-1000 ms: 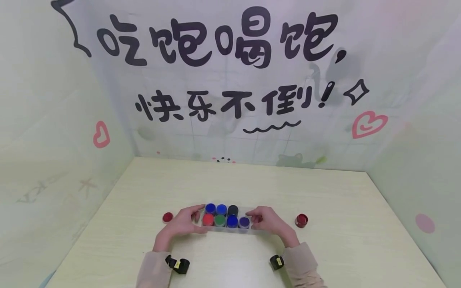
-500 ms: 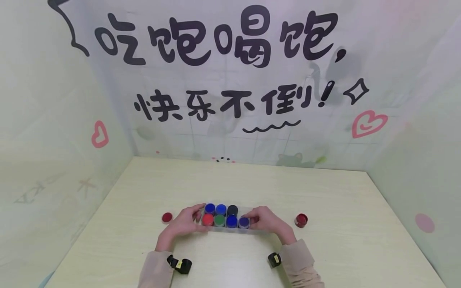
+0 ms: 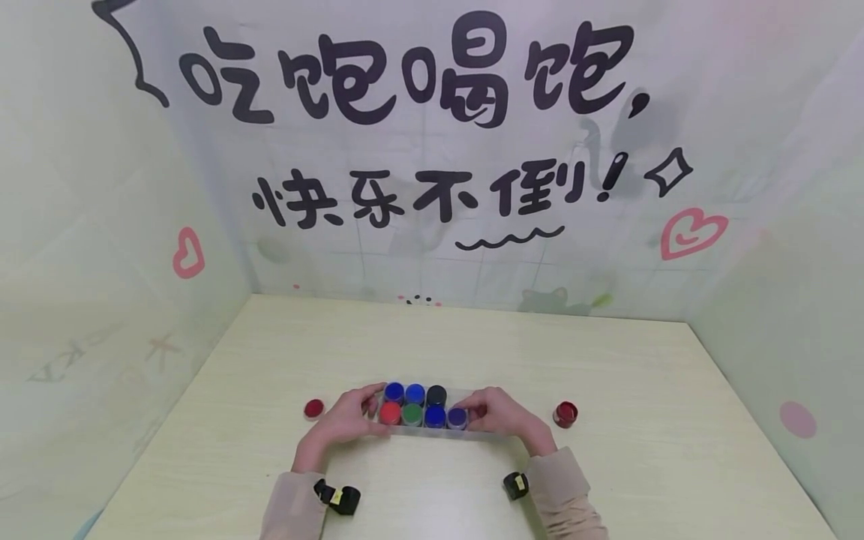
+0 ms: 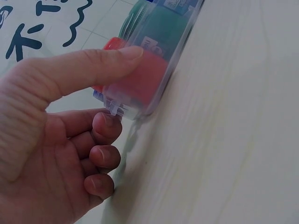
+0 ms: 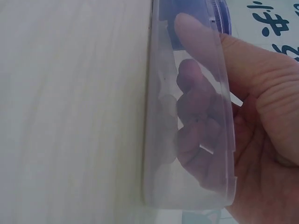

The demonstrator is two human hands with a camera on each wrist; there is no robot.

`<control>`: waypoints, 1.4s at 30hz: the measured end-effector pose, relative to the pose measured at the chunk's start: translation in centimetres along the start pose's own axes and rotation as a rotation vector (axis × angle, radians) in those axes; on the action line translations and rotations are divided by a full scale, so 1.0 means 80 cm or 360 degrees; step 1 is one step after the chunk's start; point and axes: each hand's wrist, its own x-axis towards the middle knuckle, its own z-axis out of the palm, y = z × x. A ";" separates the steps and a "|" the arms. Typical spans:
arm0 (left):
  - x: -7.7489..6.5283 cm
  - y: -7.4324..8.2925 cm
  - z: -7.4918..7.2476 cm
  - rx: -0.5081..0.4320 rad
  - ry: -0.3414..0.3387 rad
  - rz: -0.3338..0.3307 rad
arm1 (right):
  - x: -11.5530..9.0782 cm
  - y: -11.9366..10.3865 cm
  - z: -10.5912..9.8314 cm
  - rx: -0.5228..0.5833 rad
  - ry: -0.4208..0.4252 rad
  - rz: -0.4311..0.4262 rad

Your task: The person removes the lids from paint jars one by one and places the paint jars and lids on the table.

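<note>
A clear plastic box (image 3: 432,433) holds two rows of small paint jars on the table. My left hand (image 3: 344,417) grips its left end, the thumb along the front wall beside the red jar (image 4: 145,79) and the other fingers curled at the end. In the back row are two blue jars and a black jar (image 3: 436,394). The front row has red, green (image 3: 412,413), blue and purple jars. At the box's right part, my right hand (image 3: 505,414) pinches the purple jar (image 3: 457,418). Its thumb (image 5: 196,39) and curled fingers show through the clear wall; the index fingertip is hidden in that wrist view.
An open jar of dark red paint (image 3: 565,414) stands on the table to the right. A small round red piece (image 3: 313,409) lies just left of my left hand. Printed cloth walls (image 3: 378,262) enclose the table's back and sides.
My right thumb and index finger have moved left and closed onto the purple jar. My left hand stays at the box's left end, and the box has not visibly moved.
</note>
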 end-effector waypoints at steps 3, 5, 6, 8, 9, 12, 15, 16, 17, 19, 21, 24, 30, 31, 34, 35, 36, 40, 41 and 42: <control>0.000 0.000 0.000 -0.0014 -0.0003 -0.0008 | -0.001 0.002 -0.001 0.0004 0.0023 -0.0022; 0.000 0.000 0.000 -0.0022 -0.0005 -0.0007 | -0.002 0.003 -0.002 0.0012 0.0045 -0.0031; 0.000 0.000 0.000 -0.0024 -0.0005 -0.0006 | -0.003 0.003 -0.003 0.0014 0.0058 -0.0038; 0.000 0.000 0.000 -0.0023 -0.0008 0.0003 | -0.005 0.004 -0.004 0.0019 0.0085 -0.0046; 0.000 0.000 -0.001 -0.0023 -0.0008 0.0006 | -0.005 0.004 -0.004 0.0030 0.0097 -0.0045; 0.000 -0.001 -0.001 -0.0016 -0.0006 0.0007 | -0.009 -0.004 -0.005 0.0065 0.0150 -0.0015; 0.000 -0.001 -0.001 -0.0015 -0.0003 0.0001 | -0.011 -0.007 -0.004 0.0105 0.0211 0.0041; 0.000 -0.001 -0.001 -0.0013 -0.0002 0.0000 | -0.012 -0.008 -0.004 0.0114 0.0231 0.0056; 0.000 -0.001 -0.001 -0.0012 -0.0002 -0.0002 | -0.013 -0.009 -0.003 0.0123 0.0249 0.0068; 0.000 -0.001 -0.001 -0.0012 -0.0003 -0.0004 | -0.012 -0.002 -0.001 0.0148 0.0284 0.0094; 0.000 -0.001 0.000 -0.0004 -0.0002 -0.0003 | -0.012 -0.004 0.000 0.0161 0.0323 0.0107; 0.000 -0.001 -0.001 0.0015 0.0002 0.0012 | -0.011 -0.013 -0.001 0.0156 0.0388 0.0109; -0.002 0.004 -0.007 0.0054 0.0060 0.0045 | -0.014 -0.059 -0.013 0.0216 0.0476 0.0069; -0.002 0.006 -0.009 0.0052 0.0077 0.0052 | -0.014 -0.066 -0.015 0.0231 0.0487 0.0060; -0.002 0.015 -0.015 0.0033 0.0115 0.0095 | -0.013 -0.076 -0.020 0.0251 0.0528 0.0033; -0.002 0.019 -0.016 0.0030 0.0124 0.0122 | -0.013 -0.078 -0.021 0.0253 0.0541 0.0010; -0.001 0.023 -0.018 0.0022 0.0132 0.0153 | -0.011 -0.076 -0.021 0.0251 0.0556 -0.0003; 0.002 0.042 -0.023 0.0008 0.0153 0.0298 | -0.007 -0.065 -0.022 0.0252 0.0607 -0.0017; 0.003 0.048 -0.024 0.0010 0.0159 0.0339 | -0.006 -0.063 -0.023 0.0251 0.0615 -0.0016; 0.004 0.053 -0.025 0.0012 0.0165 0.0372 | -0.005 -0.061 -0.023 0.0253 0.0625 0.0000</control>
